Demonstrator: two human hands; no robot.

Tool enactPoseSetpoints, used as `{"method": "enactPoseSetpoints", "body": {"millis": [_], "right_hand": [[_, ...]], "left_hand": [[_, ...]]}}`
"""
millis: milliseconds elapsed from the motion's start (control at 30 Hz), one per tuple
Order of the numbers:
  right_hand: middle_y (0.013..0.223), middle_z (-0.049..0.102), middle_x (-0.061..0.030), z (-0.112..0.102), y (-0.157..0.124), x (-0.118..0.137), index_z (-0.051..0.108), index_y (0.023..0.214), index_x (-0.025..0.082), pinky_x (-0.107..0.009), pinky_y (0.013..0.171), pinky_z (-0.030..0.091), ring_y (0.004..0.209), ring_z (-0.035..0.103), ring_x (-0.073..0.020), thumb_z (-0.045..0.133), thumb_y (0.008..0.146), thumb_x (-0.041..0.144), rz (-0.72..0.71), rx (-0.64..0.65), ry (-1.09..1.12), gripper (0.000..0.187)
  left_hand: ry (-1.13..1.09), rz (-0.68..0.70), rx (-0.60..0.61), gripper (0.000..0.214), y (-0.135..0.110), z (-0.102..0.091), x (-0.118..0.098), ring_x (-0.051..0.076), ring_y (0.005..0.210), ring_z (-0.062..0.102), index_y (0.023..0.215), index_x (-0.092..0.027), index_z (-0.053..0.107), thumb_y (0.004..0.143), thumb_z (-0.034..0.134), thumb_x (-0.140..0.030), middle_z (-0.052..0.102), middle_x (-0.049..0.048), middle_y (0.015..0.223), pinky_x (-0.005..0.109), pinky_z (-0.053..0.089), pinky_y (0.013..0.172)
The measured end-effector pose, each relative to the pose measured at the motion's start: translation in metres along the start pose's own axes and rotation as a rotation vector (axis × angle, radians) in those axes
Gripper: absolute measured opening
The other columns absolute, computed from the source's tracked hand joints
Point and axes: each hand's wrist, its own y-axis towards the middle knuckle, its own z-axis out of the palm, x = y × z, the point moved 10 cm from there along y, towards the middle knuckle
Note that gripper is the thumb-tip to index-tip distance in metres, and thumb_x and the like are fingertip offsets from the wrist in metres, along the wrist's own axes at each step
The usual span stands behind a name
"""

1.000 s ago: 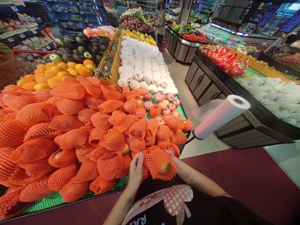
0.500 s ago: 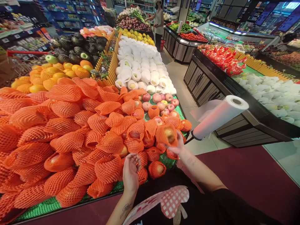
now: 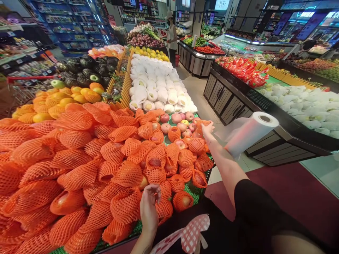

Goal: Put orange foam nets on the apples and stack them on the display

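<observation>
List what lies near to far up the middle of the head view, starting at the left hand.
left hand → orange-netted fruit → bare pink apples → white-netted fruit → yellow fruit → person standing at the far end of the display

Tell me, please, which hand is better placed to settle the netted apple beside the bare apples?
Right. The right hand is stretched out to the netted apple beside the bare apples, touching its net. The left hand hovers at the near edge, well short of it.
</observation>
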Motion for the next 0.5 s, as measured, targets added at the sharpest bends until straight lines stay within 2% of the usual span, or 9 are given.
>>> {"method": "enactPoseSetpoints", "body": {"millis": [67,200,367,433,500], "right_hand": [[0.152,0.028,-0.0248,0.001,0.012,-0.002,0.035,0.15,0.016,-0.045,0.114,0.034,0.138,0.036,-0.0352,0.066,0.089,0.03,-0.044,0.005,-0.15,0.07],[0.15,0.034,-0.0196,0.026,0.027,-0.003,0.047,0.144,0.018,-0.041,0.113,0.031,0.136,0.035,-0.0317,0.072,0.087,0.034,-0.187,0.162,-0.393,0.063],[0.159,0.029,-0.0219,0.047,0.036,-0.011,0.044,0.15,0.015,-0.046,0.118,0.023,0.143,0.029,-0.0315,0.047,0.103,0.036,-0.235,0.27,-0.647,0.051],[0.161,0.028,-0.0204,0.05,0.032,-0.008,0.045,0.151,0.017,-0.046,0.117,0.025,0.145,0.028,-0.0306,0.042,0.105,0.035,-0.248,0.287,-0.729,0.049],[0.156,0.035,-0.0221,0.05,0.025,0.006,0.05,0.147,0.016,-0.047,0.113,0.031,0.142,0.034,-0.0318,0.044,0.104,0.036,-0.275,0.285,-0.799,0.048]], "left_hand": [[0.009,0.013,-0.024,0.051,0.002,-0.01,0.0,0.015,0.07,0.054,0.09,-0.021,0.065,0.083,0.067,-0.071,0.064,0.0019,0.084,0.025,0.042,0.055],[-0.001,0.006,-0.065,0.056,0.005,-0.022,0.004,0.016,0.071,0.055,0.089,-0.021,0.066,0.081,0.066,-0.076,0.064,0.0017,0.083,0.026,0.043,0.057],[-0.019,-0.006,-0.082,0.055,0.009,-0.018,0.008,0.016,0.072,0.056,0.088,-0.02,0.067,0.081,0.068,-0.075,0.065,0.0021,0.083,0.026,0.043,0.058],[-0.01,0.003,-0.061,0.055,0.01,-0.013,0.008,0.016,0.07,0.055,0.087,-0.02,0.067,0.083,0.066,-0.074,0.064,0.0025,0.082,0.026,0.043,0.058],[-0.002,0.008,-0.035,0.054,0.009,-0.008,0.008,0.015,0.068,0.054,0.087,-0.02,0.067,0.085,0.064,-0.074,0.064,0.0025,0.08,0.025,0.041,0.056]]}}
